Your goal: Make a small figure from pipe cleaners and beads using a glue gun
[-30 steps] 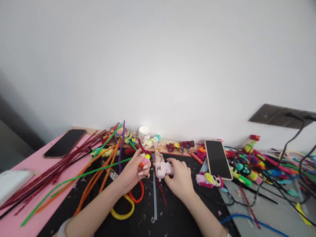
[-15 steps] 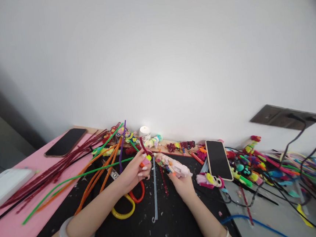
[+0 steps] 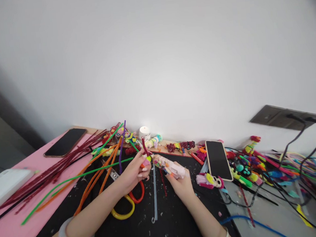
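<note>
My left hand [image 3: 138,168] is closed on a small pipe-cleaner figure [image 3: 148,158], with yellow-green and orange parts and a dark red stem sticking up. Most of the figure is hidden by the fingers. My right hand [image 3: 181,181] grips a pale pink hot glue gun [image 3: 169,167], its nozzle pointing left, close to the figure; I cannot tell whether they touch. Beneath the hands a translucent glue stick or strip [image 3: 155,196] lies on the black mat [image 3: 168,232]. Scissors with red and yellow handles [image 3: 124,215] lie beside my left wrist.
Orange [image 3: 90,185], green and dark red pipe cleaners spread leftward over a pink board [image 3: 15,234]. A dark phone [image 3: 65,142] and white box [image 3: 6,187] lie there. Rightward are a white-framed phone [image 3: 219,160], a doll figure [image 3: 210,180], tangled black cables and a wall socket [image 3: 285,117].
The glue gun in my right hand has moved slightly left, its nozzle now nearer the figure. My left hand has hardly moved and keeps its hold.
</note>
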A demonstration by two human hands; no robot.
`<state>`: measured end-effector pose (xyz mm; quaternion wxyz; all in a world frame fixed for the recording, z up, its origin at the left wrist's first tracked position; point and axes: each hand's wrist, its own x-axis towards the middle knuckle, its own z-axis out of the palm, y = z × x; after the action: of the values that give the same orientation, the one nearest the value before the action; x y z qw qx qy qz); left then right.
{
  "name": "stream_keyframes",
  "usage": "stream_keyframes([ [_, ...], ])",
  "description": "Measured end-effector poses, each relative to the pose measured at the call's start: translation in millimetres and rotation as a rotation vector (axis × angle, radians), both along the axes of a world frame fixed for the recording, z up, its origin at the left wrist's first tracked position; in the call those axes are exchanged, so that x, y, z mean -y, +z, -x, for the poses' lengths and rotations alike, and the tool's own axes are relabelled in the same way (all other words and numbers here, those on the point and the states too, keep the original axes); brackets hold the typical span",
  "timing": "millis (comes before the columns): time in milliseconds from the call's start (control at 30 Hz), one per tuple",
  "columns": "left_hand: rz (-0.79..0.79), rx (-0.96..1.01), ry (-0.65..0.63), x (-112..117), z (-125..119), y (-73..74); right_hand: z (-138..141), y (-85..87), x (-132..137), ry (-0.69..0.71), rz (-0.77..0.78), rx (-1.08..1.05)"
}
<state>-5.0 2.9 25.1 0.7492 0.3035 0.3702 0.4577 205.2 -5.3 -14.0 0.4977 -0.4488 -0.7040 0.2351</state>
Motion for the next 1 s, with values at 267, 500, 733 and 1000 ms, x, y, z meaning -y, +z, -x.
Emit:
stream_keyframes([
  [267,0.015,-0.009,0.007,-0.5,-1.8,-1.5,0.2,4.1,1.3,-0.016,-0.021,0.076],
  [500,-0.007,-0.023,0.007,-1.9,-1.0,-4.7,-1.6,0.4,0.6,0.000,-0.063,0.107],
  [733,-0.011,-0.046,0.014,-3.4,-1.2,-9.2,-0.5,-0.9,1.3,-0.010,-0.064,0.105],
  [1000,-0.006,-0.045,0.047,-2.3,0.6,-3.3,0.2,-0.5,1.3,-0.010,-0.048,0.088],
])
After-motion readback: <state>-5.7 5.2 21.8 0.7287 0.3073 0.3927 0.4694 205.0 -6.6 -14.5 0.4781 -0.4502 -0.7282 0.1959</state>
